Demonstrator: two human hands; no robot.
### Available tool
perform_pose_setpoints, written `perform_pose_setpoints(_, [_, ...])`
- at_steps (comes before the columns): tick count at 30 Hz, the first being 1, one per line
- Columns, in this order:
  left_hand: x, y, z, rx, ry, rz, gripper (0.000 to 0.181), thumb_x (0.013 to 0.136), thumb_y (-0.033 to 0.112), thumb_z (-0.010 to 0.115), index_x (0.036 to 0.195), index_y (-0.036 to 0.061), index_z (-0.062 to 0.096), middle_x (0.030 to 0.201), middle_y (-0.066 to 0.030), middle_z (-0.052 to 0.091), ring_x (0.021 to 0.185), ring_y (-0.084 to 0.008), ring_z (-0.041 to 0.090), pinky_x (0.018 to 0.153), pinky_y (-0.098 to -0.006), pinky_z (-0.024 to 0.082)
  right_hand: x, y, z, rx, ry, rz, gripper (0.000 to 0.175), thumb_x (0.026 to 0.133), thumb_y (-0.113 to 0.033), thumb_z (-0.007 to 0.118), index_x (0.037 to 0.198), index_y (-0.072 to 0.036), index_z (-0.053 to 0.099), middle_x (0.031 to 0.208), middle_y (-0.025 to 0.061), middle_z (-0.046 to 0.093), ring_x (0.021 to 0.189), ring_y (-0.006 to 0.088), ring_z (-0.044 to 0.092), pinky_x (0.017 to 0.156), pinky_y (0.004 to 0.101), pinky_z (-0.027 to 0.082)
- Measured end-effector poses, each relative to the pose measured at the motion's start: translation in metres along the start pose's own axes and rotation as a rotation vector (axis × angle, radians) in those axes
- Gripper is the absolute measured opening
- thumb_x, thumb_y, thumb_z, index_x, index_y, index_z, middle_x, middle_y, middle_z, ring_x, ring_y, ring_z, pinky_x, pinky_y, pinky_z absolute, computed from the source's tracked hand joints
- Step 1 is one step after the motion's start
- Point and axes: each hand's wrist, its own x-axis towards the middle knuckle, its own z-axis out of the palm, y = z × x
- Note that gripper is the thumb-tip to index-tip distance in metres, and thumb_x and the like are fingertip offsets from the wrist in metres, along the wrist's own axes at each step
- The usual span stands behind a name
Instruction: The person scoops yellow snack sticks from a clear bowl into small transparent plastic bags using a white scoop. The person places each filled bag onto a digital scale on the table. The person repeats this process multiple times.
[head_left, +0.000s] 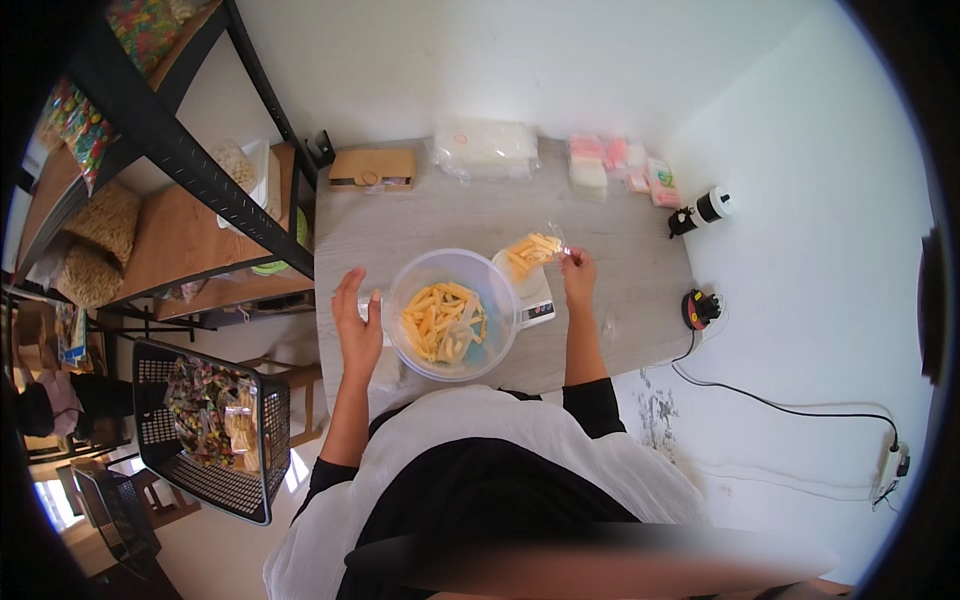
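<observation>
My right hand (578, 274) grips the gathered end of a clear plastic bag (534, 252) of yellow stick-shaped snacks, held over a white digital kitchen scale (537, 300). Left of the scale, and partly in front of it, stands a translucent round plastic tub (504, 352) with more snack sticks (435, 315) and a clear scoop or bag among them; which one I cannot tell. My left hand (357, 319) is raised at the tub's left side, fingers apart, holding nothing. A small clear packet lies partly hidden beside that hand.
Along the wall sit a cardboard box (373, 166), a stack of plastic bags (486, 148) and pink and white packets (587, 161). A power adapter (702, 309) with a cable is at the right edge. Shelving (187, 217) and a black basket (202, 480) of packaged sweets stand at left.
</observation>
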Motion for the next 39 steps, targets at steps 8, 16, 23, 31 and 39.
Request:
perform_pose_setpoints(8, [0.028, 0.067, -0.004, -0.084, -0.081, 0.198, 0.050, 0.090, 0.011, 0.069, 0.137, 0.0060, 0.054, 0.142, -0.0162, 0.053, 0.136, -0.0351, 0.044, 0.116, -0.0468, 0.027, -0.057, -0.204, -0.009, -0.150, -0.138, -0.500, 0.013, 0.092, -0.001, 0.064, 0.104, -0.001, 0.069, 0.092, 0.0098, 0.071, 0.078, 0.0182, 0.064, 0.072, 0.0300, 0.050])
perform_pose_setpoints(16, [0.039, 0.125, -0.025, -0.513, -0.379, 0.148, 0.044, 0.087, 0.016, 0.076, 0.127, 0.0020, 0.063, 0.124, -0.0136, 0.066, 0.118, -0.0229, 0.060, 0.103, -0.0380, 0.047, -0.153, -0.263, 0.006, -0.011, -0.622, -0.573, 0.017, 0.089, 0.002, 0.067, 0.106, -0.001, 0.070, 0.096, 0.0082, 0.069, 0.083, 0.0152, 0.062, 0.075, 0.0286, 0.050])
perform_pose_setpoints(23, [0.010, 0.109, -0.034, -0.834, -0.412, -0.279, 0.016, 0.094, 0.009, 0.069, 0.105, -0.0009, 0.074, 0.099, -0.0065, 0.074, 0.093, -0.0107, 0.067, 0.084, -0.0267, 0.053, -0.172, -0.257, 0.021, 0.067, -0.781, -0.536, 0.022, 0.087, 0.001, 0.071, 0.108, -0.003, 0.070, 0.099, 0.0074, 0.063, 0.086, 0.0171, 0.063, 0.074, 0.0276, 0.050])
perform_pose_setpoints(31, [0.006, 0.099, -0.027, -0.770, -0.406, -0.307, 0.018, 0.094, 0.010, 0.070, 0.107, -0.0014, 0.075, 0.102, -0.0089, 0.075, 0.091, -0.0102, 0.066, 0.084, -0.0266, 0.054, -0.167, -0.248, 0.031, 0.049, -0.766, -0.585, 0.019, 0.080, 0.000, 0.076, 0.097, -0.005, 0.071, 0.110, 0.0055, 0.059, 0.100, 0.0175, 0.060, 0.079, 0.0288, 0.049])
perform_pose_setpoints(39, [0.008, 0.095, -0.021, -0.760, -0.451, -0.342, 0.024, 0.093, 0.011, 0.070, 0.110, -0.0053, 0.073, 0.113, -0.0132, 0.073, 0.098, -0.0130, 0.067, 0.089, -0.0279, 0.054, -0.159, -0.239, 0.032, 0.039, -0.781, -0.591, 0.019, 0.077, -0.001, 0.079, 0.093, -0.006, 0.070, 0.112, 0.0061, 0.058, 0.105, 0.0193, 0.058, 0.086, 0.0307, 0.047])
